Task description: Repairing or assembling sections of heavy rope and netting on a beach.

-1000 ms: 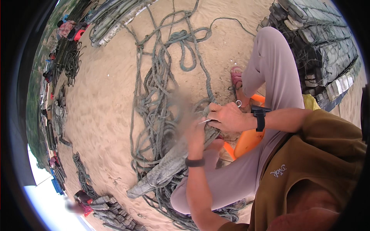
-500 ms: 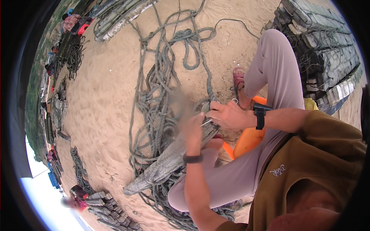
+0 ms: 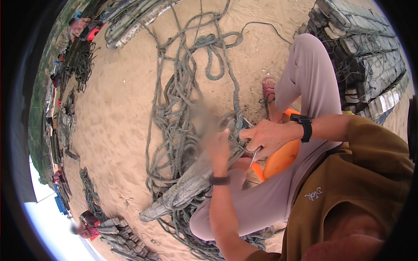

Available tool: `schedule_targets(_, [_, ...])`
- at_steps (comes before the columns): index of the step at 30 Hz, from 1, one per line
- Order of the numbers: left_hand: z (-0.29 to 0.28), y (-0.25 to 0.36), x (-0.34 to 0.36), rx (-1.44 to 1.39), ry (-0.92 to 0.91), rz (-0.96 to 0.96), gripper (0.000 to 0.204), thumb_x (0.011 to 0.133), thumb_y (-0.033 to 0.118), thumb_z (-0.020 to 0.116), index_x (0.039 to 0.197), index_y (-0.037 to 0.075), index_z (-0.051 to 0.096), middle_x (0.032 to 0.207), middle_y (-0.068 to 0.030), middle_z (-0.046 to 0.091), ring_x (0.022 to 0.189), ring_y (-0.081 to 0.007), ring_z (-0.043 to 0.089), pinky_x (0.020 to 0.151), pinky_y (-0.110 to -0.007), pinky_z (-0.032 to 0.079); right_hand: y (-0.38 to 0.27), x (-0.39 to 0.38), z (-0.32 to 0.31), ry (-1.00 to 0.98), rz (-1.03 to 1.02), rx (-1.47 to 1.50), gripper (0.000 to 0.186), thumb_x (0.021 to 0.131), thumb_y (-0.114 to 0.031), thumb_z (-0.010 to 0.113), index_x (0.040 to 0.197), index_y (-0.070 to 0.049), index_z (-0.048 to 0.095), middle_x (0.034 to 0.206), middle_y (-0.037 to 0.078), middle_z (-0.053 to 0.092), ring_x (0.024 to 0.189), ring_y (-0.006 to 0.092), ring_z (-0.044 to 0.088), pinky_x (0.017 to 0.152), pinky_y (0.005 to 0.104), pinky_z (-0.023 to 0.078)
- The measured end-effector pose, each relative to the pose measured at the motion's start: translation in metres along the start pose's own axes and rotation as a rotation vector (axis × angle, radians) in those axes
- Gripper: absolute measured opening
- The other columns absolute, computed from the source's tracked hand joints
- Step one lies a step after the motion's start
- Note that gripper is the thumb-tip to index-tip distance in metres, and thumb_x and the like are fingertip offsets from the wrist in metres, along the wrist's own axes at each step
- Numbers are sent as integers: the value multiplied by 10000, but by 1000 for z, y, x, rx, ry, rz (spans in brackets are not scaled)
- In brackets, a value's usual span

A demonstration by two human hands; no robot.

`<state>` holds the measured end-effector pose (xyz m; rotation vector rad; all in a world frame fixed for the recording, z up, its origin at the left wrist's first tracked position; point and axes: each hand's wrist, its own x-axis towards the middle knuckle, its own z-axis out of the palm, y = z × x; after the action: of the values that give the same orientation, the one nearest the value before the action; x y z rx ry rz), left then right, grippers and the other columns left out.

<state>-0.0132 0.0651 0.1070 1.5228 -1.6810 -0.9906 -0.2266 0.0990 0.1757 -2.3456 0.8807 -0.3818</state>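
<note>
Grip closed, a right hand (image 3: 271, 135) holds a slender silver metal tool (image 3: 253, 159) beside a thick, grey-green twisted rope (image 3: 236, 93) stretching over tan sand (image 3: 117, 108); the partly blurred left hand (image 3: 218, 151) sits nearby, its grip impossible to tell.

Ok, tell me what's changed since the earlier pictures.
The right hand has shifted right, away from the left hand. The slim metal tool it holds has swung, its visible end now lower and further right. The left hand stays near the rope.
</note>
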Motion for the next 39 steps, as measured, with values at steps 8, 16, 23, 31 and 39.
schedule_targets(8, [-3,17,-2,17,-111,-68,374,883,237,656,683,-56,539,608,-38,455,601,-110,392,569,-315,365,5,-29,-3,253,-43,685,374,887,-326,674,741,4,577,1017,68,579,815,158,538,700,301,425])
schedule_targets(16, [-1,-4,5,112,11,53,375,890,264,640,710,-58,569,624,-65,462,605,-130,407,578,-309,368,-18,-39,8,-120,-84,657,357,962,-351,565,868,-10,611,741,18,583,704,128,557,641,322,430])
schedule_targets(23, [-8,-12,0,-134,-39,-77,281,920,241,618,778,-1,636,690,47,504,657,-63,388,593,-261,344,37,-32,12,795,1029,1431,195,949,-215,581,837,-60,545,766,14,552,595,99,471,479,218,349])
schedule_targets(31, [-18,7,-9,-236,-307,-143,183,893,183,645,853,11,596,766,8,542,699,-101,452,654,-269,376,162,46,65,1013,1210,1792,264,908,-277,645,905,-40,531,782,67,545,537,167,465,415,278,403])
schedule_targets(39, [-8,6,-12,-364,-128,-258,154,884,150,667,810,40,589,730,73,484,656,-16,369,578,-198,312,106,37,42,614,1357,1295,387,769,-314,801,896,-63,534,750,40,455,557,147,392,404,298,254])
